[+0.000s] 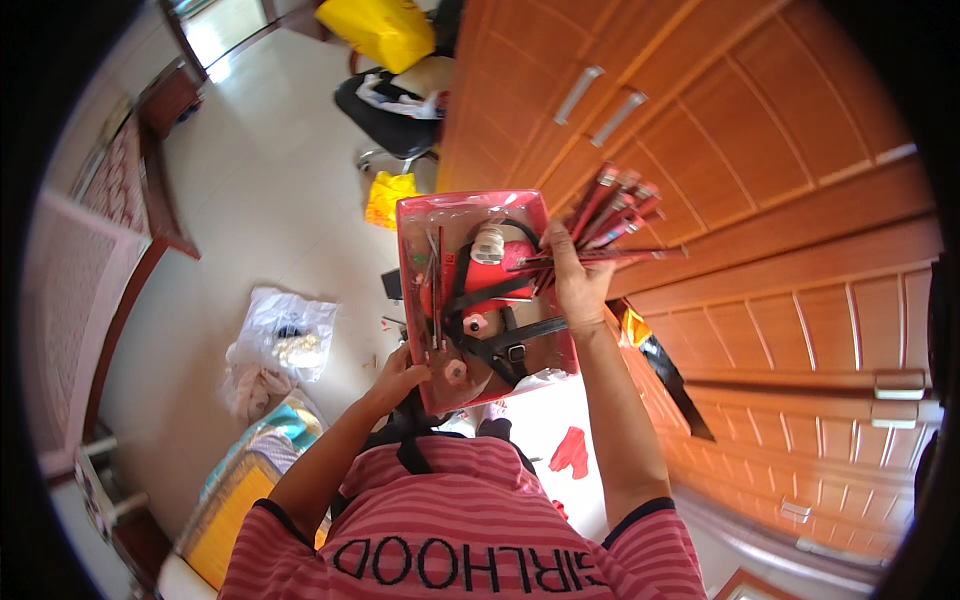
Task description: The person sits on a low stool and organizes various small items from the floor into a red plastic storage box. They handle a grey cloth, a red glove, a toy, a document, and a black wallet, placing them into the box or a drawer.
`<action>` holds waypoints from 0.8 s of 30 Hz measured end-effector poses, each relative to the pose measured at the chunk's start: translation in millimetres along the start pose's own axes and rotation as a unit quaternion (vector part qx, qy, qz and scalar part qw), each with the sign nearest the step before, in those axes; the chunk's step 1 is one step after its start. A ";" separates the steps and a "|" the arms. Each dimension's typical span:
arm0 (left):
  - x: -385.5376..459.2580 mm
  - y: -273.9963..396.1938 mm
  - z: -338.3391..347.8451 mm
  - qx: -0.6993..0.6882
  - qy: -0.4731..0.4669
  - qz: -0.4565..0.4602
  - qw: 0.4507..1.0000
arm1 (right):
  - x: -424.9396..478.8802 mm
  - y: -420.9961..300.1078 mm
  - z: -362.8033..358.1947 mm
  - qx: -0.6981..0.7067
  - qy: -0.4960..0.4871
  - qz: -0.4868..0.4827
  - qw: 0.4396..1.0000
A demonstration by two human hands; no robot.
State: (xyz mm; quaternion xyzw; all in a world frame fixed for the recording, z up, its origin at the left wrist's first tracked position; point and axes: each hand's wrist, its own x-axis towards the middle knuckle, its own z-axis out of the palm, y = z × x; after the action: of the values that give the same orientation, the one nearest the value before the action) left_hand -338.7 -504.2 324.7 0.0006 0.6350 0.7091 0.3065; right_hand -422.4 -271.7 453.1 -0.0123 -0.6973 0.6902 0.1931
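Observation:
My left hand (397,379) grips the near left edge of a pink-red box (564,360), its thumb over the rim. A bunch of thin reddish pencil-like sticks (611,217) is in my right hand (576,281), above the box's right side. Inside the box lie black straps with a buckle (517,352), a white ribbed object (489,245), a red flat item (487,281), a small pink flower-shaped piece (475,324) and several loose thin sticks (436,289) along the left wall. Part of the right fingers is hidden by the sticks.
Wooden wardrobe doors (720,135) stand at the right. A black office chair (386,116) and yellow bags (390,199) are beyond the box. On the floor are a white plastic bag (289,334) and a red cloth-like item (570,452). Folded fabrics (277,435) lie at the lower left.

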 end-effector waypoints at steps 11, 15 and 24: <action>36.2 -17.1 16.9 0.085 -0.138 -0.056 0.985 | -87.0 50.7 -108.3 0.460 0.072 0.245 0.850; 33.6 -18.6 31.6 0.099 -0.171 -0.051 0.979 | -118.3 55.4 -135.6 0.461 0.070 0.209 0.860; 24.7 -32.5 67.4 0.128 -0.148 -0.064 0.979 | -155.3 45.2 -190.3 0.386 0.081 0.211 0.894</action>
State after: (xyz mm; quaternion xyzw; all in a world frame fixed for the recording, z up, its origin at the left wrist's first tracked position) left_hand -318.3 -432.5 298.8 0.1040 0.6665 0.5930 0.4398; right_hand -235.5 -131.4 365.1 -0.1398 -0.3392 0.9261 0.0881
